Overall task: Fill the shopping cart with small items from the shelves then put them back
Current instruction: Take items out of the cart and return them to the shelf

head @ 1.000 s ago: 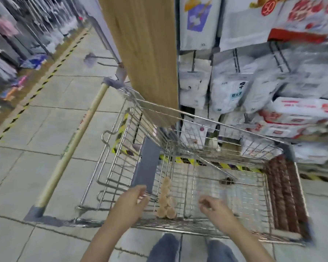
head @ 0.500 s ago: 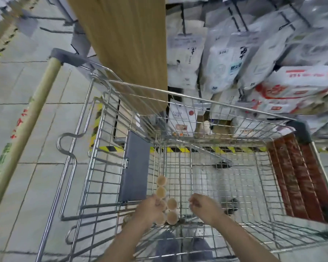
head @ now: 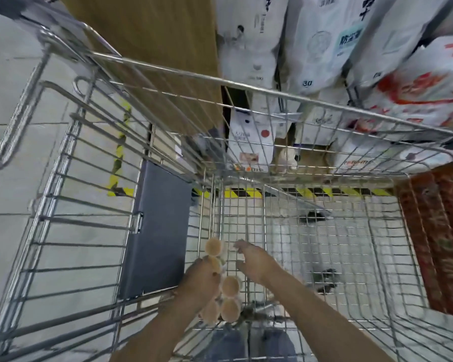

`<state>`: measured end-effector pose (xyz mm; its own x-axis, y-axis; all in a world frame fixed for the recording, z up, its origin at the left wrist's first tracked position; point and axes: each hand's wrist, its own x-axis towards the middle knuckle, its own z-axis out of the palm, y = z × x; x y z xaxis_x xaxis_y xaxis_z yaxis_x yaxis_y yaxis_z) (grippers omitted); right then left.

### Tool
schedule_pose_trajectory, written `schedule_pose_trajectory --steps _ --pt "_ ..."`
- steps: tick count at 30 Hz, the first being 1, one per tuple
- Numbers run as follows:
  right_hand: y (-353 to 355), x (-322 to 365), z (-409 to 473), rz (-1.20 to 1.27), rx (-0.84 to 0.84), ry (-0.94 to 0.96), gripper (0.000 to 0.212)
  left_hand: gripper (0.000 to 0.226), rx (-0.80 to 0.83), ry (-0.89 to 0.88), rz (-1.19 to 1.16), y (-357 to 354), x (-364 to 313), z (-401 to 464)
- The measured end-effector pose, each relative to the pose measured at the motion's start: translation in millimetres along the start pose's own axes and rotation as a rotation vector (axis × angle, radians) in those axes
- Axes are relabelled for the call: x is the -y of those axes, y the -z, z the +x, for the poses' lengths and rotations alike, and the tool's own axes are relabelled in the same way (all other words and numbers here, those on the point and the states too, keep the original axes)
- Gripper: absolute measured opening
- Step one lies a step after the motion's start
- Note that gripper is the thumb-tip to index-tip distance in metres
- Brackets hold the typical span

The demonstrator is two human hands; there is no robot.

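Both hands had dropped deeper into the shopping cart (head: 246,87); left hand (head: 202,283) gripped the tan-capped pack (head: 221,283), right hand (head: 254,259) hovered loosely spread beside—best lifted two-handed.

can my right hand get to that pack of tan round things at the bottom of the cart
Probably yes. Your right hand is already inside the cart, just beside the pack, nothing between them. The left hand covers only its left side.

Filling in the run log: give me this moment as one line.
stage: reaching into cart | left hand: on tan round items | right hand: open, beside them | red pack: against cart's right wall
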<state>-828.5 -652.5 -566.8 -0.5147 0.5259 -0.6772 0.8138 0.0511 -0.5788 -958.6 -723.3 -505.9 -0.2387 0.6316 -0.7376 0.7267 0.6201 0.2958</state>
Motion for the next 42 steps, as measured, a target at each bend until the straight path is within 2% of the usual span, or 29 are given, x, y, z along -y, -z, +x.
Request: schedule_pose_trajectory --steps 7,14,19,25,28,30,34,39,42 --pt "-7 7 44 -0.170 0.015 0.175 0.064 0.024 -0.026 0.048 0.074 -18 12 23" --pt "-22 2 62 -0.258 0.002 0.236 0.063 0.028 -0.030 0.059 0.083 -23 16 33" --pt "-26 -1 69 -0.362 -0.007 0.309 0.074 0.030 -0.035 0.054 0.079 -25 16 33" --pt "-29 -4 74 -0.263 -0.073 0.271 0.055 0.029 -0.042 0.057 0.085 -25 15 34" --pt "-21 -13 64 -0.146 -0.113 0.175 0.057 0.027 -0.067 0.062 0.061 -28 17 35" --pt "-10 -22 57 -0.091 -0.134 0.113 0.050 0.025 -0.115 0.035 0.069 -31 20 40" --pt "19 -39 41 -0.081 -0.112 0.071 0.045 0.031 -0.128 -0.046 0.250 -40 20 52" --pt "54 -55 11 -0.027 -0.122 0.088 0.043 0.035 -0.071 -0.033 0.497 -48 19 65" --pt "67 -65 -7 0.064 -0.163 0.056 0.044 0.037 -0.082 -0.054 0.522 -49 19 67"
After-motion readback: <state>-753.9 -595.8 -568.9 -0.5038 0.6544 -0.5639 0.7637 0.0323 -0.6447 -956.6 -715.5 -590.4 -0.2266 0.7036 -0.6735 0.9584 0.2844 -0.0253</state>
